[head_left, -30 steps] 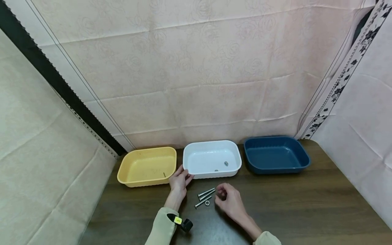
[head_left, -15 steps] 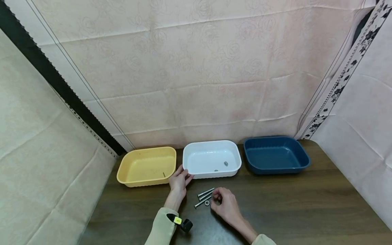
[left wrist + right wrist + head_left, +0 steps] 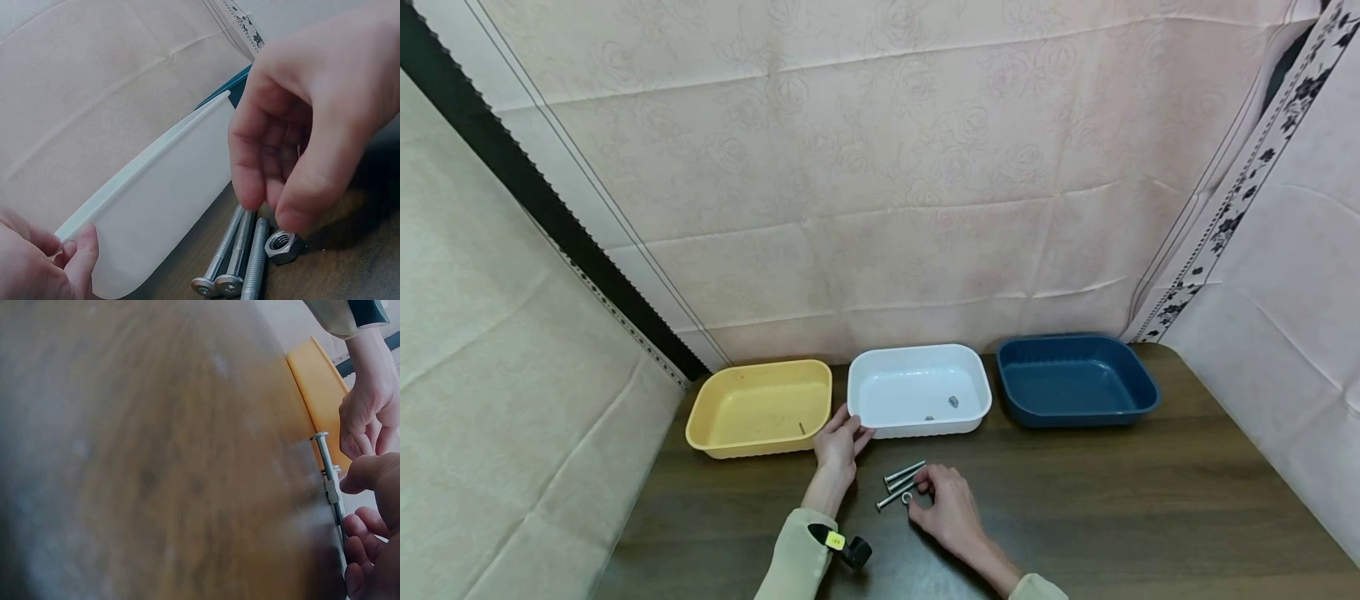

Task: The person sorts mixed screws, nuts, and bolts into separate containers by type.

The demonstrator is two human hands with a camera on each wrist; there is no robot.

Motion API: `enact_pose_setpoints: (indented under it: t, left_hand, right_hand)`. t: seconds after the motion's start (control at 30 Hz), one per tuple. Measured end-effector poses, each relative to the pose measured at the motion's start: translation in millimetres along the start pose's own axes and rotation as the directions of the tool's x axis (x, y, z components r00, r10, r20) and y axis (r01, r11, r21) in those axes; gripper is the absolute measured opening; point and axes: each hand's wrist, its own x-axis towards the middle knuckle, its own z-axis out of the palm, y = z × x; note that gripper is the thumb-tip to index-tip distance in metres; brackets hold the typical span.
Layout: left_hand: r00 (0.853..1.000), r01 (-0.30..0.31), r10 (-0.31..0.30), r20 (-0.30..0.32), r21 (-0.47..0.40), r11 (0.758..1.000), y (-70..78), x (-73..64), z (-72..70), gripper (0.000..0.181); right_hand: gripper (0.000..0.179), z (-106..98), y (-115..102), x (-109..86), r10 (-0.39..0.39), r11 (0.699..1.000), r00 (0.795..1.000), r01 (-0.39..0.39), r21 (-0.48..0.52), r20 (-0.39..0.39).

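Nut (image 3: pixel 285 253) noted just left of right hand (image 3: pixel 951 512), digits parted, contact unclear; 3 bolts (image 3: pixel 897 494) aslant alongside; white tray (image 3: pixel 917 396) pinched by left hand (image 3: pixel 837 450).

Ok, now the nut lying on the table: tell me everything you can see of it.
The nut is six-sided, silver-grey and looks like metal, with a threaded hole facing up. It lies flat on the brown table, close beside the nearest of three bolts. The right hand is right next to it, thumb and fingers parted; whether they touch it cannot be told.
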Motion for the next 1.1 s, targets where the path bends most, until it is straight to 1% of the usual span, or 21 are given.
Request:
enact_pose_setpoints:
  t: [0.13, 0.43, 0.57, 0.8, 1.1]
  left_hand:
    - [1.0, 0.003, -0.003, 0.004, 0.004, 1.0, 0.1, 0.0, -0.2, 0.045]
    - [1.0, -0.003, 0.003, 0.003, -0.001, 1.0, -0.6, -0.9, -0.4, 0.045]
    - [1.0, 0.003, -0.003, 0.001, 0.006, 1.0, 0.0, 0.1, -0.3, 0.045]
    - [1.0, -0.003, 0.003, -0.002, 0.004, 1.0, 0.4, -0.2, -0.1, 0.044]
    - [1.0, -0.008, 0.008, 0.006, -0.004, 1.0, 1.1, -2.9, 0.1, 0.045]
  right_hand:
    - [0.029, 2.5, 0.0, -0.3, -0.036, 0.998, 0.999, 0.036, -0.049, -0.011]
    - [0.028, 6.5, -2.6, -2.5, -0.053, 0.992, 0.998, 0.049, -0.114, -0.033]
    - [0.03, 7.4, -3.0, -2.8, -0.066, 0.989, 0.997, 0.061, -0.135, -0.028]
    - [0.028, 9.6, -1.8, -1.3, -0.021, 0.99, 1.0, 0.023, -0.14, 0.016]
    - [0.026, 11.4, -3.5, -0.3, -0.021, 0.987, 0.999, 0.026, -0.161, 0.031]
